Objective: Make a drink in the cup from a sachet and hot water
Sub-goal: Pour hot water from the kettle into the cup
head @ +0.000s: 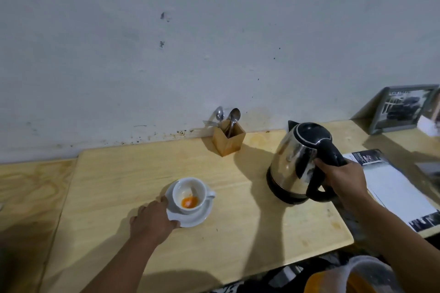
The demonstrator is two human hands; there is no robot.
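A white cup with orange powder in its bottom stands on a white saucer on the wooden table. My left hand rests at the saucer's left edge, its fingers holding the rim. To the right, a steel kettle with a black lid sits on its black base, spout towards the wall. My right hand is wrapped around the kettle's black handle. No sachet is in view.
A wooden holder with spoons and a fork stands by the wall behind the cup. Papers lie right of the kettle, and a framed picture leans on the wall. A plastic container with orange contents sits at the bottom right.
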